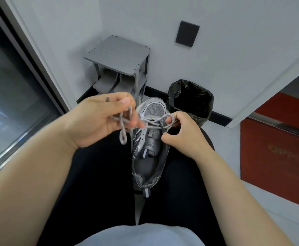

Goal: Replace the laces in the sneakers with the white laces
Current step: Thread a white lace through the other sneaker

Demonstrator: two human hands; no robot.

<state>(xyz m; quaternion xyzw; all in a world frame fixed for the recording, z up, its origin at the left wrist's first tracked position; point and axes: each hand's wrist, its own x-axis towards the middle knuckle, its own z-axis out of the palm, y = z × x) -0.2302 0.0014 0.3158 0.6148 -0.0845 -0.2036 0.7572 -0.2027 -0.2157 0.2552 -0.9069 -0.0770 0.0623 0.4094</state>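
In the left hand (99,119), blurred fingers (126,101) around grey lace (155,119).

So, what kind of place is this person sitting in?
Probably a home or office entryway. A small grey square-topped shoe rack holding grey slippers stands against the white wall, a bin lined with a black plastic bag sits beside it, and a dark-framed glass panel runs along the left.

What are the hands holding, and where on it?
Both hold the gray lace: the left hand grips its loose end, the right hand pinches a loop by the sneaker's front eyelets.
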